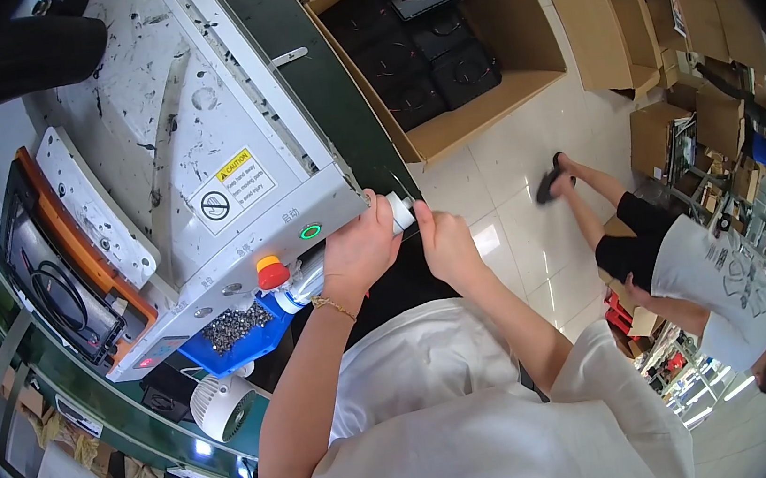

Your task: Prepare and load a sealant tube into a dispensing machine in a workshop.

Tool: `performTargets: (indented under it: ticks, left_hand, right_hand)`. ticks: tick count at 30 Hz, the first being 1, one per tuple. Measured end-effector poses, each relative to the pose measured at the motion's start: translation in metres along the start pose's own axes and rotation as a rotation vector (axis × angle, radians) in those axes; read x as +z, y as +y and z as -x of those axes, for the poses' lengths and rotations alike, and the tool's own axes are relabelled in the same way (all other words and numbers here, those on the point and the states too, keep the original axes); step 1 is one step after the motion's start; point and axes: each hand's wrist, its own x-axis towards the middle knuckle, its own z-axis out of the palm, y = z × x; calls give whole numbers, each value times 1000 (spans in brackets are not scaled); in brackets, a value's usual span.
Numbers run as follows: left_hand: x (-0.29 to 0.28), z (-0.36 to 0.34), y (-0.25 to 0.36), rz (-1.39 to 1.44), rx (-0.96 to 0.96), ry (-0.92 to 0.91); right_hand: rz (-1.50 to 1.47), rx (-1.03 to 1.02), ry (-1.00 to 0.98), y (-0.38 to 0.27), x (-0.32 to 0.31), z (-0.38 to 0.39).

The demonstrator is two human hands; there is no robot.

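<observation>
My left hand point(361, 253) is closed around a white cylindrical thing point(402, 212), just off the right front corner of a grey-white machine point(197, 100). At that thing's narrow grey end, the fingers of my right hand point(449, 243) are closed; how they grip it is partly hidden. On the machine's front panel, left of my left hand, are a green-ringed button point(310, 231) and a red knob with a yellow base point(271, 271). Below the panel hangs a blue bin point(242, 347) of small metal parts. A clear bottle with a white cap point(290, 301) lies beside the bin.
A cardboard box point(528, 57) of black housings stands beyond my hands. A small white fan point(223, 406) is near my left forearm. An orange-edged black part point(74, 265) rests at the machine's left. Another person point(689, 270) stands at the right, near open boxes point(610, 34).
</observation>
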Motion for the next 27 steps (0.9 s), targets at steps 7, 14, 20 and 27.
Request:
performTargets:
  ticks: [7,14,20,27]
  left_hand:
    - [-5,-3,3,6,-63,-118]
    - [-1,4,5,19,-76,-115]
    - [-7,0,3,75,-115,-167]
    - [6,2,-1,-32,-18,71]
  right_hand:
    - [29,7,4,16,2,11]
    - [34,5,7,-2,-4,8]
    - [44,19,-40,-18,-6,-10]
    - [127,111,-69,-10,-13,6]
